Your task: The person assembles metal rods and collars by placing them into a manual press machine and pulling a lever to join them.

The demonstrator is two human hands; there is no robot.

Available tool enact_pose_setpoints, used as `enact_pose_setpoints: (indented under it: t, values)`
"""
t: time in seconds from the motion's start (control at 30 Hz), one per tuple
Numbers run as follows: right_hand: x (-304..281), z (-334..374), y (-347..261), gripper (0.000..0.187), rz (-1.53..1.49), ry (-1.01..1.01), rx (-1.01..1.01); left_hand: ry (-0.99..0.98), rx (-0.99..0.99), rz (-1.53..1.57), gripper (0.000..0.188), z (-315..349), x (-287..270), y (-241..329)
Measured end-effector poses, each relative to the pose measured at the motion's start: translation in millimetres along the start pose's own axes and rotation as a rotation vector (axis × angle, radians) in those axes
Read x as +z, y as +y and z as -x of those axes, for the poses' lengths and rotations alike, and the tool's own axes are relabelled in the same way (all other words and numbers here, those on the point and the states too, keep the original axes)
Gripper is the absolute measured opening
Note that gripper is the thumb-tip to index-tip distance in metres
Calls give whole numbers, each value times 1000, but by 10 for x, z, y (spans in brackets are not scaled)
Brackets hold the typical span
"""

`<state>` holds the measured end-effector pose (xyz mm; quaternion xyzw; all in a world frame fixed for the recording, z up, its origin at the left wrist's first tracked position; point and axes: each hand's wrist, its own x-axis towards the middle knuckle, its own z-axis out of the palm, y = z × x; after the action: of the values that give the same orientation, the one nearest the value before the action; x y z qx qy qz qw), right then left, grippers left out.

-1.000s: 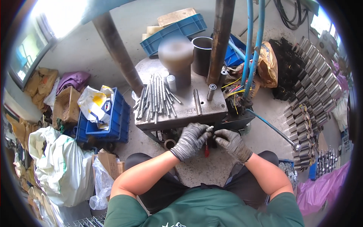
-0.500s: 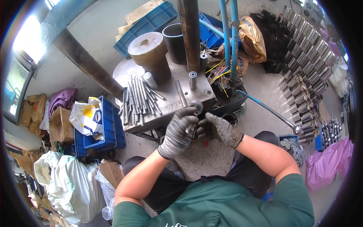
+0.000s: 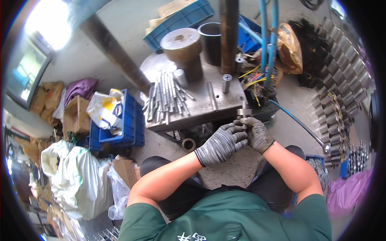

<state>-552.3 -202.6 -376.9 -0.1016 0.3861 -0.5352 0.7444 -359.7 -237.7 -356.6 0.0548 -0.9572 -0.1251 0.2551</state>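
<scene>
Gripped in my gloved right hand is a metal shaft with a thick round collar. It stands upright just off the front right corner of the steel table. My gloved left hand is right beside it, fingers stretched out and slightly apart, fingertips by the shaft's lower end. A pile of thin steel rods lies on the table's left part. Closer to my hands lie a single thicker rod and a short stack of metal rings.
A heavy stepped cylinder and a dark open tube stand at the table's back. A blue lever with a ball end slants across the right. Blue crates stand at left; stacked metal sleeves fill the far right.
The collared shaft has passed from my left hand to my right, and has moved right. My left hand has let go and its fingers have straightened. The view has shifted a little.
</scene>
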Motion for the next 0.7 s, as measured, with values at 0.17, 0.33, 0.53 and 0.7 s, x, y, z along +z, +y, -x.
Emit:
enact_pose_setpoints:
  t: [0.17,0.33,0.53,0.7]
  values:
    - [-65,16,3,28,-63,66,14,366,-457,-244,29,399,-607,-478]
    - [7,45,122,31,32,-4,42,541,-1073,-315,32,1438,-1221,-1415]
    - [-60,16,256,27,214,11,19,292,-1396,-268,63,1567,-1186,-1659]
    - [-110,31,274,35,283,1,10,184,-1509,-357,71,1362,-1201,-1625]
